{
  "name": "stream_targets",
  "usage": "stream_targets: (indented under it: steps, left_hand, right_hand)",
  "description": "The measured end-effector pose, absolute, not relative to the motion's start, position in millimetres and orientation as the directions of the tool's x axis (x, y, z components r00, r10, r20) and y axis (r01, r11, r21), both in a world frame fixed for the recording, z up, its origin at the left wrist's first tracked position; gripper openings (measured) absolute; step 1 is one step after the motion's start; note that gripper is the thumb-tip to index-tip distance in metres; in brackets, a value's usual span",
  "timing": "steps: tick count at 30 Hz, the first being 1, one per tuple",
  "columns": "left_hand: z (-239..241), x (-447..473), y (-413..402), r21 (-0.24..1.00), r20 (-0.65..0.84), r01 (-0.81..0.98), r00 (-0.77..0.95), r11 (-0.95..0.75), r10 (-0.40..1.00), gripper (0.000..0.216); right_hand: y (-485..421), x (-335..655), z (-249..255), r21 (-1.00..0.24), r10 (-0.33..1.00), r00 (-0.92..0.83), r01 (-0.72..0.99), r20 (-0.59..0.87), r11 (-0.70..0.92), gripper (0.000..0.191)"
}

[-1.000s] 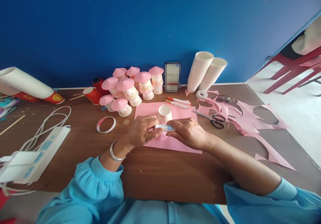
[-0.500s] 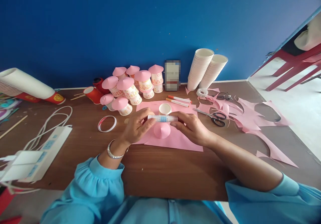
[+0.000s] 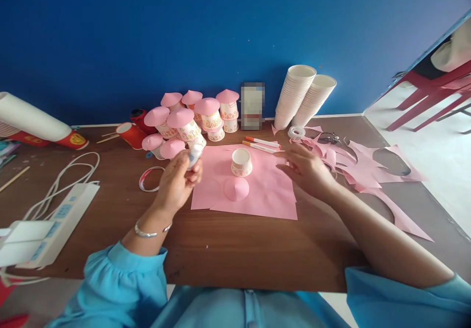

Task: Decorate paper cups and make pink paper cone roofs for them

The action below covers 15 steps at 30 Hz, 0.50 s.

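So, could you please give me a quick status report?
Left hand gripping white tube. Right hand open near two markers. Decorated cup and pink cone on pink paper, in plain view.

No lettering legible. Blue mark (image 3: 191,159) on white tube (image 3: 196,154), left of centre, blurred; yellow emblem (image 3: 76,139) on red cup (image 3: 66,140), far left (too small to read).

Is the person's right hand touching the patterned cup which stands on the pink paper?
Apart: in the head view, a strip of pink paper shows plainly between the right hand and the patterned cup.
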<state>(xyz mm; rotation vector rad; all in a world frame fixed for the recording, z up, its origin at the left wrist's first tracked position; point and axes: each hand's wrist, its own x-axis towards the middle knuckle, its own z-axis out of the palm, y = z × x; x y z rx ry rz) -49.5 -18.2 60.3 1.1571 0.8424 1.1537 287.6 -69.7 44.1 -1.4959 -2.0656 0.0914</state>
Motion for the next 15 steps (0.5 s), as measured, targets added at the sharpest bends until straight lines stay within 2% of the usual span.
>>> stream_targets:
  steps: [3, 5, 7, 9, 11, 12, 14, 15]
  left_hand:
    - [56, -30, -28, 0.937, -0.062, -0.295, 0.391, 0.188, 0.919, 0.039]
    - [52, -20, -35, 0.922, -0.086, -0.296, 0.474, 0.251, 0.876, 0.038]
    - [48, -14, -41, 0.915, -0.092, -0.293, 0.517, 0.277, 0.851, 0.035]
    - [46, -11, -44, 0.912, -0.087, -0.295, 0.541, 0.285, 0.836, 0.033]
    - [45, -11, -47, 0.908, -0.079, -0.303, 0.555, 0.29, 0.828, 0.03]
    - [45, -10, -48, 0.905, -0.079, -0.308, 0.554, 0.293, 0.829, 0.03]
    - [44, -7, -50, 0.899, -0.09, -0.313, 0.554, 0.307, 0.828, 0.03]
    - [44, -5, -52, 0.896, -0.1, -0.307, 0.564, 0.321, 0.82, 0.031]
  right_hand:
    - [-58, 277, 23, -0.198, 0.961, -0.183, 0.954, 0.209, 0.225, 0.032]
    - [-52, 268, 15, -0.106, 0.978, -0.188, 0.975, 0.088, 0.197, 0.035]
    - [-50, 264, 13, -0.073, 0.983, -0.184, 0.98, 0.022, 0.185, 0.037]
    - [-52, 264, 17, -0.09, 0.985, -0.168, 0.981, 0.036, 0.171, 0.041]
    - [-59, 264, 23, -0.177, 0.977, -0.158, 0.967, 0.143, 0.182, 0.043]
    - [-64, 262, 27, -0.261, 0.963, -0.161, 0.941, 0.217, 0.216, 0.041]
    - [-75, 253, 37, -0.504, 0.92, -0.174, 0.793, 0.352, 0.343, 0.038]
    - [-80, 247, 42, -0.636, 0.908, -0.201, 0.658, 0.366, 0.402, 0.04]
